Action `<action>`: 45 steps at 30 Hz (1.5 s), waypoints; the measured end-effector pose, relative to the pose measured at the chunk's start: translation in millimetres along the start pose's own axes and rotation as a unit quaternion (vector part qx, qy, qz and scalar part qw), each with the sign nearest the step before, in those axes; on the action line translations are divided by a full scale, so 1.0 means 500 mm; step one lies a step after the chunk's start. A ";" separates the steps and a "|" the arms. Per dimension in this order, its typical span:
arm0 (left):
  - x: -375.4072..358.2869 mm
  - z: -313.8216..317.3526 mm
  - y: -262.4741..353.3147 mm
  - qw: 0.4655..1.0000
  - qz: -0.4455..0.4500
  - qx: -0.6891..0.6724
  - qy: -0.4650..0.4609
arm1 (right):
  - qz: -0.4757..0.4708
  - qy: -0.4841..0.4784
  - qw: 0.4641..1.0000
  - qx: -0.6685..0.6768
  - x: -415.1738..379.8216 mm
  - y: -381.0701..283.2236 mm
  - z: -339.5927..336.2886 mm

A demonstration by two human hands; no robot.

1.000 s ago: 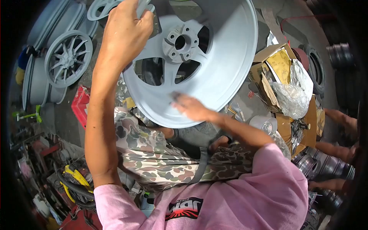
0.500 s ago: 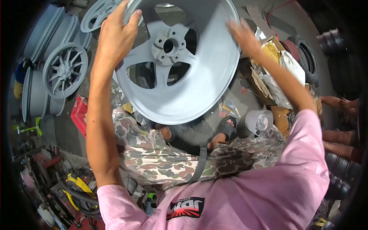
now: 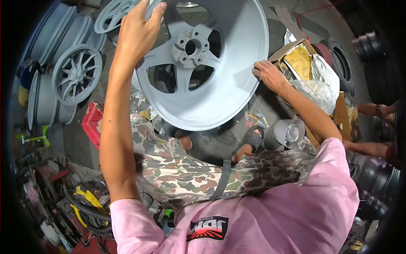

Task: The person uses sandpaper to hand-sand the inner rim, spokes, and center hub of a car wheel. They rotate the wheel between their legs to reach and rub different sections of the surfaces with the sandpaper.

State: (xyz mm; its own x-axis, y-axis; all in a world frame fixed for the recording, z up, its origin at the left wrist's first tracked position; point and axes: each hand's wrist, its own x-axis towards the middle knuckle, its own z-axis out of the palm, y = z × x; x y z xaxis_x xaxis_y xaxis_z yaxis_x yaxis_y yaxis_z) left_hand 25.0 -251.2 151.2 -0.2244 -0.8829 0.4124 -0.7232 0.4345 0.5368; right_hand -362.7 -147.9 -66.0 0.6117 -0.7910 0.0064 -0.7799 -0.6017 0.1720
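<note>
A grey wheel rim with broad spokes and a bolt-hole hub is tilted up in front of me, above my feet. My left hand is closed around its upper left edge, thumb on the near side. At the right edge, my right hand has its fingers bent together against the lip. Whatever may be under those fingertips is too small to make out. The rim's top runs out of view.
More grey wheels stand at the left. A box of paper and plastic lies at the right, near a tyre and a grey cylinder. Tools and a yellow-black hose fill the lower left. Another person's arm shows far right.
My right hand has slid down along the rim's right edge and is less blurred. The rim and my left hand sit slightly further right and up in view.
</note>
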 end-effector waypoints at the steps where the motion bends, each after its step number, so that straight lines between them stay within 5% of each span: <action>1: 0.002 -0.002 -0.001 1.000 0.002 0.003 0.000 | 0.001 0.003 1.000 0.001 0.008 -0.022 0.006; 3: 0.008 -0.001 -0.006 1.000 0.011 0.014 -0.004 | 0.000 -0.141 0.990 0.026 0.020 -0.111 0.025; 5: 0.004 0.012 -0.004 1.000 0.026 -0.001 0.013 | -0.024 -0.105 0.981 0.164 0.022 -0.248 0.006; 8: -0.002 0.019 0.003 0.998 0.044 -0.014 0.035 | 0.029 -0.038 0.880 0.472 0.077 -0.382 -0.158; 9: -0.001 0.022 0.007 0.998 0.052 -0.017 0.038 | 0.031 -0.034 0.880 0.473 0.099 -0.387 -0.162; 11: 0.011 0.036 -0.004 0.996 0.064 -0.026 0.050 | 0.047 0.008 0.581 0.813 0.149 -0.365 -0.171; 13: 0.021 0.041 -0.021 0.995 0.053 -0.076 0.036 | 0.062 0.109 0.609 0.783 0.154 -0.284 -0.212; 15: 0.018 0.038 -0.009 0.996 0.035 -0.071 0.045 | 0.210 0.099 0.607 0.760 0.129 -0.190 -0.198; 17: 0.024 0.037 0.002 0.997 -0.022 -0.074 0.030 | 0.302 0.110 0.654 0.685 0.066 -0.106 -0.178; 19: 0.034 0.050 -0.023 0.995 0.021 -0.062 0.074 | 0.355 0.138 0.708 0.594 0.010 -0.059 -0.181; 23: 0.048 0.037 -0.048 0.993 0.040 -0.056 0.097 | 0.451 0.138 0.656 0.589 -0.024 -0.017 -0.132; 25: 0.045 0.024 -0.061 0.994 0.017 -0.066 0.086 | 0.393 0.099 0.803 0.437 0.006 -0.004 -0.123; 26: 0.041 0.022 -0.053 0.992 0.021 -0.082 0.096 | 0.425 0.117 0.735 0.514 0.038 -0.033 -0.124; 27: 0.034 0.022 -0.051 0.991 0.018 -0.085 0.098 | 0.361 0.115 0.813 0.442 0.068 -0.040 -0.092; 29: 0.020 0.021 -0.030 0.989 0.035 -0.099 0.106 | 0.295 0.112 0.783 0.536 0.152 -0.098 -0.093; 30: 0.013 0.020 -0.013 0.988 0.033 -0.115 0.102 | 0.189 0.249 0.803 0.508 0.197 -0.116 -0.034; 34: -0.002 0.029 0.003 0.983 0.082 -0.105 0.124 | 0.130 0.241 0.892 0.359 0.301 -0.156 -0.041; 36: -0.009 0.026 0.012 0.987 0.062 -0.109 0.105 | 0.048 0.119 0.979 0.160 0.316 -0.143 -0.012; 40: -0.008 0.020 0.021 0.990 0.030 -0.111 0.082 | 0.036 0.134 0.969 0.204 0.325 -0.141 0.008; 42: 0.000 0.027 0.010 0.986 0.069 -0.099 0.114 | 0.091 0.168 0.893 0.408 0.370 -0.159 0.068; 43: 0.001 0.027 0.012 0.986 0.071 -0.099 0.114 | 0.092 0.169 0.893 0.408 0.397 -0.157 0.049; 44: 0.000 0.025 0.012 0.986 0.067 -0.102 0.114 | 0.231 0.093 0.735 0.631 0.426 -0.158 0.013; 45: -0.002 0.023 0.011 0.986 0.063 -0.105 0.113 | 0.346 0.007 0.504 0.791 0.446 -0.163 -0.006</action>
State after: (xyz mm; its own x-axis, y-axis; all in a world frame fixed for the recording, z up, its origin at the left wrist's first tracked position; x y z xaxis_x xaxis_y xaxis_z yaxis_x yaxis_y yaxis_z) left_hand 13.6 -249.9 145.2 -0.1348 -0.7674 0.6268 -0.5427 0.5864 0.6013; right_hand -162.3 -274.9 -75.5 0.1131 -0.8774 -0.4663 0.0700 0.4752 -0.8771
